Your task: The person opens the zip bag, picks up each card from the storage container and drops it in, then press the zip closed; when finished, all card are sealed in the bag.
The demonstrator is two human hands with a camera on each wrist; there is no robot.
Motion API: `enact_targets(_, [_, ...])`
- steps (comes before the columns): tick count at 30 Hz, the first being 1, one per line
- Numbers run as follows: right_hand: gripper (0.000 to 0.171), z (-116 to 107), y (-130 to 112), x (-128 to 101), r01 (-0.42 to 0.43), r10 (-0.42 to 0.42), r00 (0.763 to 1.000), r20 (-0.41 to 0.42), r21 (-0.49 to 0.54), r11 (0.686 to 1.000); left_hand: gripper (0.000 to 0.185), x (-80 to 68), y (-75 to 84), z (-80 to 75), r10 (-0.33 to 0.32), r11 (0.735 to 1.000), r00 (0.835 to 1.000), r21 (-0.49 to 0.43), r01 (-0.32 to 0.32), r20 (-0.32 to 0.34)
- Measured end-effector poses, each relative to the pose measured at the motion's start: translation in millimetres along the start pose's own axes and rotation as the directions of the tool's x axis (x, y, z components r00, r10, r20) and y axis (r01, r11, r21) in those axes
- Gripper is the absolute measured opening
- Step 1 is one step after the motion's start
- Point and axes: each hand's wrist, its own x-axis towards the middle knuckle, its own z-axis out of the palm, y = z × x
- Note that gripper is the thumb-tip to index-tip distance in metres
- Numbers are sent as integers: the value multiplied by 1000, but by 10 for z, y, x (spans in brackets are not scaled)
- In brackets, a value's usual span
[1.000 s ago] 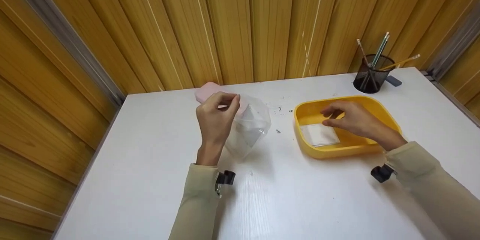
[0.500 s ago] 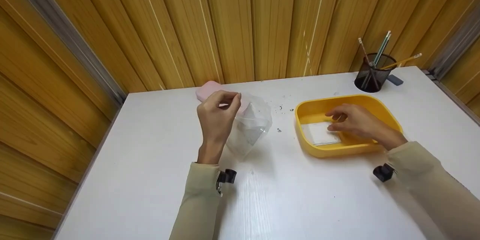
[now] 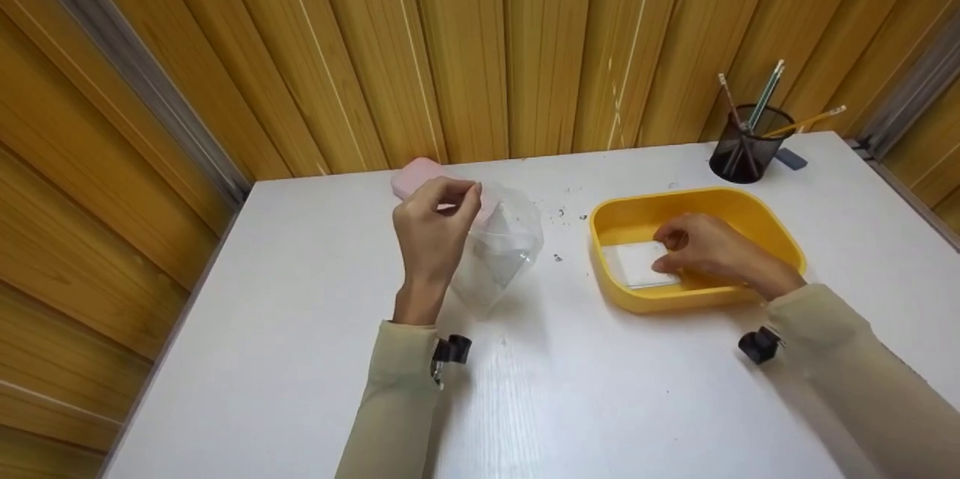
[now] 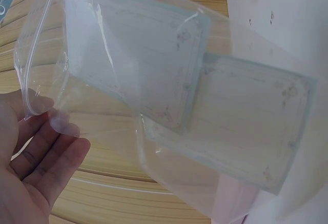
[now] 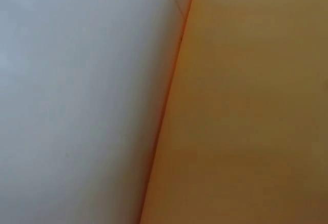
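My left hand (image 3: 435, 239) pinches the top edge of a clear zip bag (image 3: 495, 269) and holds it up above the table. In the left wrist view, two pale cards (image 4: 138, 55) with grey-blue borders and faint flower prints overlap inside the bag (image 4: 118, 121). Inside the yellow tray (image 3: 652, 304), several white cards (image 3: 637, 263) lie in a flat stack at the left. My right hand (image 3: 709, 243) is low over the tray, thumb and bent fingers apart at the stack's right edge. Whether they grip a card is hard to see; the right wrist view does not show this hand.
A pink object (image 3: 418, 176) lies at the table's back edge, partly behind the left hand and bag. At the back right stands a black mesh cup (image 3: 739, 157) of pencils, beside a dark eraser-like block (image 3: 790, 158). Small dark marks dot the white table (image 3: 300, 329).
My right hand has come down onto the right edge of the white cards in the tray. The left hand and the bag have stayed almost still.
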Motion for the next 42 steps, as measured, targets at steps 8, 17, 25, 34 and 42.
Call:
enact_targets(8, [48,6,22,-14,-26,27,999,-25,35,999,4,-4,9,-12,-5,1000,1000,3,5,4])
enact_targets(17, [28,-71,18,-75,56,-39,992,-121,135,989,4,0,9,-6,10,1000,1000,2,-10,-9])
enact_targets(25, [25,-204,22,-138,143,-95,972,-216,220,965,4,-9,7,-13,-4,1000,1000,7,4,-4])
enact_targets(34, [24,-310,-75,-272,222,-109,913,-392,255,941,4,-26,8,-10,-21,1000,1000,-6,21,1])
enact_targets(42, [23,-448,-461,-383,355,-189,803,-566,197,914,3,-19,4,-5,-21,1000,1000,-13,21,9])
